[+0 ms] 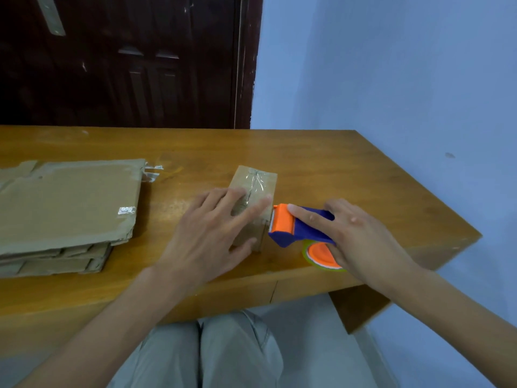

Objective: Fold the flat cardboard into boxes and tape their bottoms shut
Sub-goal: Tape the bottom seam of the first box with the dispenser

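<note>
Two hands: left hand flat on the box, right hand gripping the tape dispenser.

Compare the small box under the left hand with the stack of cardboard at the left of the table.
The small box is folded up into a standing block, while the cardboard stack lies flat in layers. The box is much smaller than the stack's broad sheets. The left hand presses flat on the box, with the tape dispenser at its edge; nothing touches the stack. Both are brown cardboard with clear tape on them, resting on the wooden table.
</note>
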